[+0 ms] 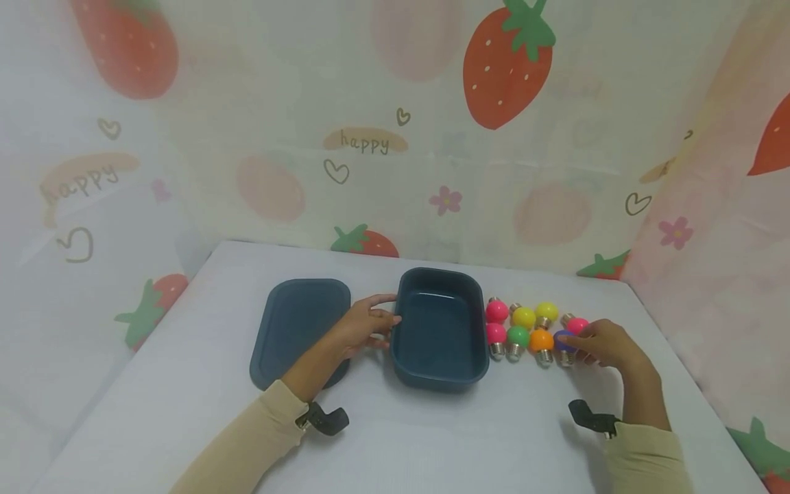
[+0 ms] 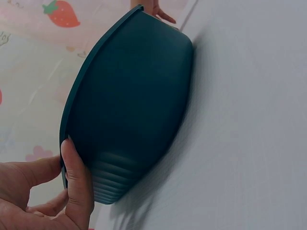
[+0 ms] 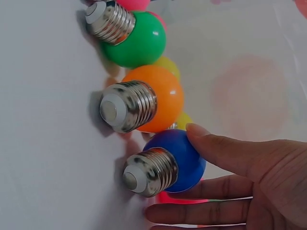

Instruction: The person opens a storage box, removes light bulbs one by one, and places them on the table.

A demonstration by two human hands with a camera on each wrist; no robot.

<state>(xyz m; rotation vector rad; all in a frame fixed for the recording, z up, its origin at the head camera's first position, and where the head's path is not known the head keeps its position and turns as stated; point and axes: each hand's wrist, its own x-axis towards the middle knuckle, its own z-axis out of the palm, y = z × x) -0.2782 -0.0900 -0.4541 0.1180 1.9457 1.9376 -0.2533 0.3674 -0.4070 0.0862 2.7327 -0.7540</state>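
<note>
A dark blue-green plastic container [image 1: 441, 374] stands uncovered at the middle of the table. My left hand [image 1: 364, 326] is at its left side and pinches the rim between thumb and fingers, as the left wrist view shows. My right hand [image 1: 607, 346] reaches the right end of a group of round light bulbs. Its thumb [image 3: 225, 151] lies on a blue light bulb [image 3: 184, 163], with a finger on the far side. The blue bulb's metal screw base faces the right wrist camera. Beside it lie an orange bulb [image 1: 541, 339] and a green bulb [image 1: 518, 336].
A matching flat lid [image 1: 296, 329] lies left of the container, partly behind the left forearm. Pink bulbs [image 1: 496, 312] and yellow bulbs [image 1: 546, 311] sit against the container's right side. A strawberry-print cloth [image 1: 278, 123] hangs along the table's back edge.
</note>
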